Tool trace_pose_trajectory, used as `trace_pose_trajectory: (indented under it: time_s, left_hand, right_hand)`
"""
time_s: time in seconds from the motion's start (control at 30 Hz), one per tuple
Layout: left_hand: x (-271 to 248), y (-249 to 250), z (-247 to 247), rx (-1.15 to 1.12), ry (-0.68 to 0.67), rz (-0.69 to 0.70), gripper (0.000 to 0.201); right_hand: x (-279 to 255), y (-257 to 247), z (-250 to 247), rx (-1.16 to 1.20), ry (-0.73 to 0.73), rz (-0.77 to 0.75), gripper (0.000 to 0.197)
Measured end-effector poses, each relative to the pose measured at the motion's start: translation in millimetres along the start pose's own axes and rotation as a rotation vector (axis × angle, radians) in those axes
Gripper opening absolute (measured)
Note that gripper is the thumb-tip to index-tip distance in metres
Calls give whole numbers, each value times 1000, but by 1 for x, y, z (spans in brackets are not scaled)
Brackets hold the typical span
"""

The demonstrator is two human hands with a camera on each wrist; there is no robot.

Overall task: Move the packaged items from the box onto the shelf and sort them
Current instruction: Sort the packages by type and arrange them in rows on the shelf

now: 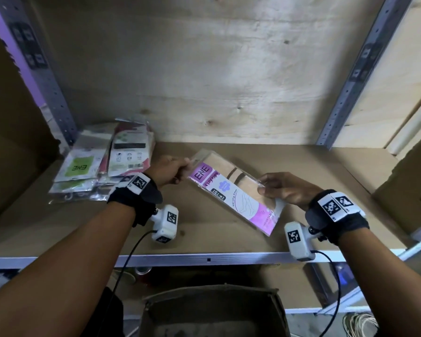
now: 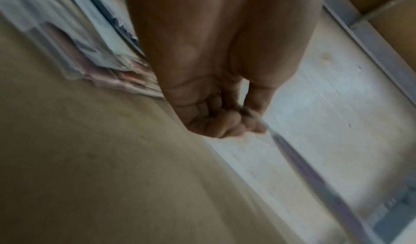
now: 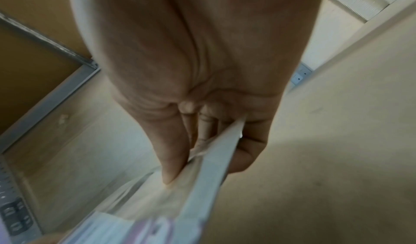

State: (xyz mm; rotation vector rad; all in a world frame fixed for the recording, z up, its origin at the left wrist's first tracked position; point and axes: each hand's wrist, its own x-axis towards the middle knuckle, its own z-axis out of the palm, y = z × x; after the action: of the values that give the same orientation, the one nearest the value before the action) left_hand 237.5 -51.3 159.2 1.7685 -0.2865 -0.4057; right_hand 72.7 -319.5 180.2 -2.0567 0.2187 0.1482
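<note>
Held a pink-and-tan stocking packet (image 1: 233,190) just above the shelf (image 1: 229,246), near the middle, slanted from 10 o'clock down to 4 o'clock. Pinched its clear top edge at the 10 o'clock end with the left hand (image 1: 169,170), fingers curled in. Pinched its 3 o'clock long edge with the right hand (image 1: 284,188), thumb on top and fingers beneath. Could not tell whether the low corner at 5 o'clock touched the board. Noted a loose, fanned stack of packets (image 1: 102,164) at 9 o'clock, against the back corner, well apart from the held one, and the open box (image 1: 214,310) below the shelf lip at 6 o'clock. Judged the grips thin: only fingertips on slick film, so a release by one hand before the other took the weight would probably have let the packet swing or slide out. Judged a drop near the front edge likely to end back in the box or on the floor. Judged the stack the bigger hazard: already skewed, with green and red labels mixed, so a careless push from 3 o'clock might have spread it further or buried this pink one under the wrong sort. Saw also a risk of the wrist cables catching on the metal lip at 6 o'clock.
</note>
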Motion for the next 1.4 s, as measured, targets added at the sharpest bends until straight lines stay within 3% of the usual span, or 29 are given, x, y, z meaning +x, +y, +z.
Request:
trace_pose_trajectory:
  time_s: [0.13,0.3,0.5,0.73,0.83,0.93,1.07,1.23,1.4]
  left_hand:
    - [5,-3,-3,83,70,5,35]
    - [8,-10,-19,184,61,142,56]
    - [18,-25,-14,265,-13,171,39]
    - [33,-5,-7,370,65,328,40]
    - [38,-3,1,342,57,355,23]
    - [39,-2,11,359,14,302,16]
    - [35,0,30,393,27,179,31]
    - [31,8,45,665,90,246,34]
    - [42,0,45,490,86,254,59]
  right_hand:
    - [5,-9,11,48,-45,3,33]
    - [12,-7,13,100,-74,-16,30]
    - [14,6,3,131,-94,4,24]
    - [16,9,0,178,-73,-20,19]
    - [12,15,-5,198,-55,-12,20]
    - [6,18,-9,190,-57,6,24]
    - [1,26,-15,170,-65,28,29]
    - [-2,32,-20,158,-68,37,24]
    - [-5,35,-24,170,-89,30,27]
